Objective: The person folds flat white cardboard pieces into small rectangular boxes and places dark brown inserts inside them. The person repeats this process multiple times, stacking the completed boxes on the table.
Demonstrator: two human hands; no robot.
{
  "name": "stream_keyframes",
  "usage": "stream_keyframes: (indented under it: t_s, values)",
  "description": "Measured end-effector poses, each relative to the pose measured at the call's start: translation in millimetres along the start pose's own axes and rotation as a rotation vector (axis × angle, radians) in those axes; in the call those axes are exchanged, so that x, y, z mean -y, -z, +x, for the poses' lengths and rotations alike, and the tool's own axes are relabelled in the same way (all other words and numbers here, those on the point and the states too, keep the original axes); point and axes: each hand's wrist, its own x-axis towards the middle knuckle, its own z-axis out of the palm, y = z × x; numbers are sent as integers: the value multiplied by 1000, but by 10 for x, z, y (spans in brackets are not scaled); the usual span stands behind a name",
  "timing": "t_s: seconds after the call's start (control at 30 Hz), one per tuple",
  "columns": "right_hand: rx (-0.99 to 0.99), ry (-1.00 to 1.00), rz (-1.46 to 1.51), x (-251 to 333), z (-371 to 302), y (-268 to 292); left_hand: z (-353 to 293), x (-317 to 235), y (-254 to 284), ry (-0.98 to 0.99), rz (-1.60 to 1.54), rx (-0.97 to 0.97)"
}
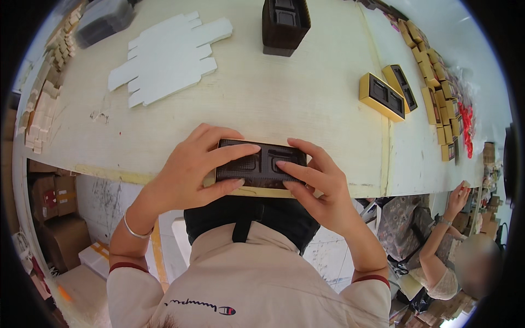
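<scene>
At the table's near edge, a dark brown plastic tray insert with two recesses lies between my hands. Its outer sides are mostly hidden, so I cannot tell whether a box surrounds it. My left hand grips the left end, forefinger and thumb lying over the top. The right end is held by my right hand, its fingers bent onto the top and far corner. Farther right stand a gold box with a dark two-recess insert and a second gold box against it.
A stack of dark inserts stands at the far middle. Flat white card blanks lie far left, near clear plastic pieces. Small pale boxes line the left edge. Several gold boxes line the right, where another person's arm shows.
</scene>
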Motion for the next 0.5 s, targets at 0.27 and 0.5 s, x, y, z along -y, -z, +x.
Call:
stream_keyframes:
  t_s: [0.27, 0.5]
  values:
    - [29, 180, 6, -195, 16, 39, 45, -157, 20, -29, 182, 66]
    - [217, 179, 163, -285, 82, 272, 74, -130, 53, -50, 204, 95]
